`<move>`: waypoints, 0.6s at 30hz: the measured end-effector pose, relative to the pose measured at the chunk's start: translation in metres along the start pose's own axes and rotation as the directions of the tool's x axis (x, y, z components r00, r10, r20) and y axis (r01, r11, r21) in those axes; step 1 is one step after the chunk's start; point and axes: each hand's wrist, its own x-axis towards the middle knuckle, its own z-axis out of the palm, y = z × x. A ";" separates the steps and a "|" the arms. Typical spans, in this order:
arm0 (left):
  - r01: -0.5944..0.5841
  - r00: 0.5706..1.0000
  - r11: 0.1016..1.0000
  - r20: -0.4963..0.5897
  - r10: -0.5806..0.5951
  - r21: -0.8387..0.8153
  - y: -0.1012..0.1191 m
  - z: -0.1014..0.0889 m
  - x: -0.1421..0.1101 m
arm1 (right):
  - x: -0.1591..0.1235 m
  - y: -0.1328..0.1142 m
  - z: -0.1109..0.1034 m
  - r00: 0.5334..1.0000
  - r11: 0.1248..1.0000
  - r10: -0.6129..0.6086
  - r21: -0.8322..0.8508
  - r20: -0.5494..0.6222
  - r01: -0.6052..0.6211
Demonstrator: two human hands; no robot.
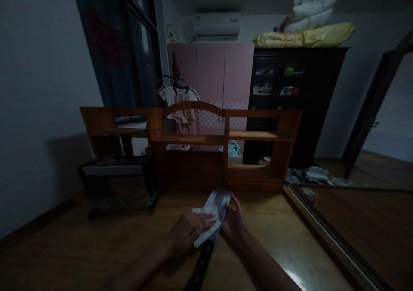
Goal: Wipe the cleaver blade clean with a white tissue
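A kitchen knife (222, 199) with a broad metal blade and a black riveted handle (203, 263) lies slanted over the table, blade pointing away from me. My left hand (189, 231) presses a folded white tissue (206, 235) onto the flat of the blade. Gripping the blade along its right side is my right hand (235, 220), thumb near the far end. The tissue and my left fingers hide the middle of the blade. Neither hand touches the handle.
A knife holder (118, 188) with black handles sticking up stands at the left of the wooden table (271, 239). A wooden shelf unit (193, 168) rises along the back edge. Beyond are a pink wardrobe (209, 71) and a dark cabinet (322, 89).
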 end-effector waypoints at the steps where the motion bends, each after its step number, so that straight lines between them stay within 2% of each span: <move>1: 0.017 1.000 0.998 -0.016 -0.018 -0.054 0.000 0.000 0.000 | 0.000 0.000 0.000 1.000 1.000 -0.007 0.005 -0.009 0.007; 5: 0.103 0.986 0.954 -0.097 -0.135 -0.283 -0.002 0.003 0.002 | 0.000 0.000 0.001 1.000 1.000 -0.018 0.002 -0.023 0.018; 9: 0.147 0.954 0.868 -0.164 -0.251 -0.473 -0.009 0.010 0.001 | -0.001 0.000 0.004 1.000 1.000 -0.014 0.002 -0.027 0.014; 14: 0.283 0.854 0.694 -0.156 -0.496 -0.662 -0.017 0.018 0.002 | -0.001 0.000 0.006 1.000 1.000 0.012 -0.016 -0.021 -0.012; 18: 0.394 0.783 0.644 -0.127 -0.608 -0.656 -0.025 0.022 0.003 | 0.000 -0.001 0.004 1.000 1.000 0.013 -0.004 -0.021 -0.013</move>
